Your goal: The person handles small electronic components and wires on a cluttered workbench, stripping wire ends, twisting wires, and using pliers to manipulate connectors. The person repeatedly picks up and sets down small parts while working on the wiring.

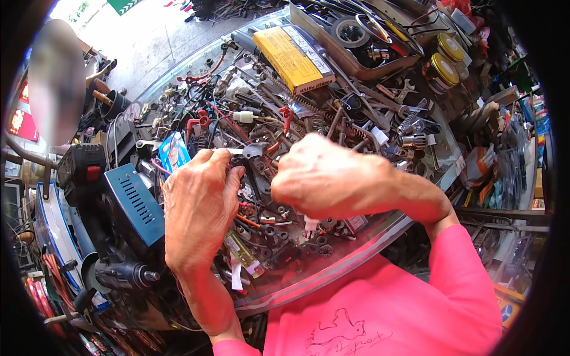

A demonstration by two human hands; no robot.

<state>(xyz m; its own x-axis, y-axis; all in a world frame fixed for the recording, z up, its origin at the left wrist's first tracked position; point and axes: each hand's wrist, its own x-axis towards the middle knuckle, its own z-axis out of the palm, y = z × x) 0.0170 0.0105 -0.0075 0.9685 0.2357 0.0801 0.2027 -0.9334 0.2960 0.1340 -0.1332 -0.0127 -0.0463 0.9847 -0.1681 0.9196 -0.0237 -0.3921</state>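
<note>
My left hand point(202, 204) hovers over a heap of small metal parts, thumb and fingers pinched together. What sits between them is too small and hidden to name. To its right, my right hand point(323, 178) is closed in a fist with the back of the hand up. Its fingertips are hidden underneath, so whatever they hold cannot be made out. A blue card point(173, 151) lies just beyond my left hand. Red-capped cable ends point(287, 118) and a white connector plug point(243, 117) rest on the heap beyond the two hands.
A yellow box point(292, 57) lies on the heap at the back. Behind it stands a metal tray point(350, 59) of tools, with yellow-lidded jars point(444, 70) to the right. On the left are a cordless drill point(122, 274) and a blue vented box point(135, 204).
</note>
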